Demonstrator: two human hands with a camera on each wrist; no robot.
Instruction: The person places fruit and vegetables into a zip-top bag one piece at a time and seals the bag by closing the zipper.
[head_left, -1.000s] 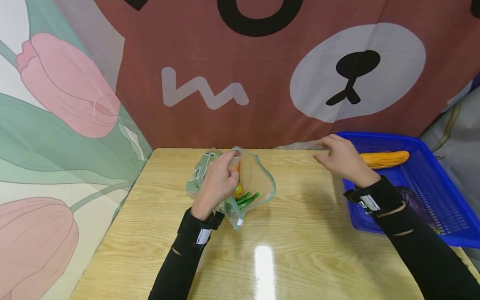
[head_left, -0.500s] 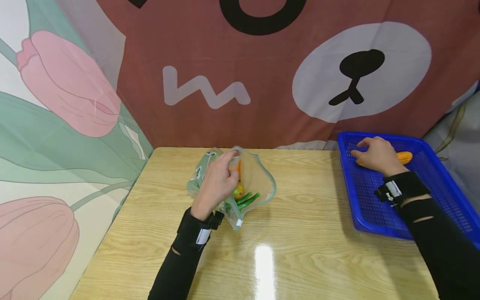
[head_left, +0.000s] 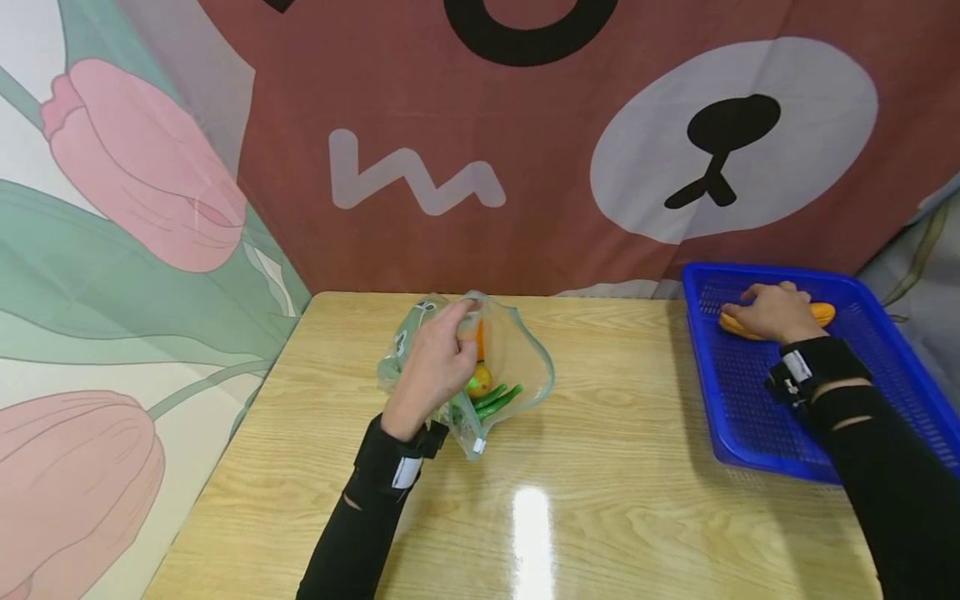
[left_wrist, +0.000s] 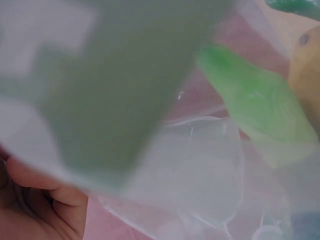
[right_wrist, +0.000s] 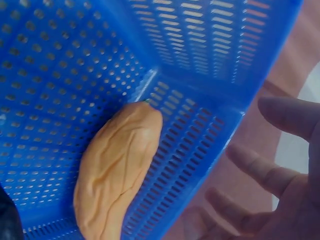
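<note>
My left hand (head_left: 435, 362) grips the rim of a clear zip bag (head_left: 531, 354) lying mouth-open on the table. Inside show an orange carrot-like piece (head_left: 481, 340), a round yellow fruit (head_left: 480, 382) and slim green chillies (head_left: 498, 402). A pale green vegetable (left_wrist: 257, 102) appears through the plastic in the left wrist view. Over the blue basket, my right hand (head_left: 776, 312) is at a long, wrinkled orange vegetable (head_left: 823, 314), covering its middle in the head view. In the right wrist view its fingers are spread and apart from the vegetable.
The blue basket (head_left: 705, 383) stands at the table's right side, partly behind the right arm. A dark object (right_wrist: 9, 220) shows at the right wrist view's lower left edge. A printed cloth (head_left: 547, 233) hangs behind the wooden table (head_left: 615, 492).
My right hand has moved right from beside the basket, then lowered over the orange vegetable. The purple eggplant-like thing seen earlier is now hidden behind the arm. The left hand stays on the bag.
</note>
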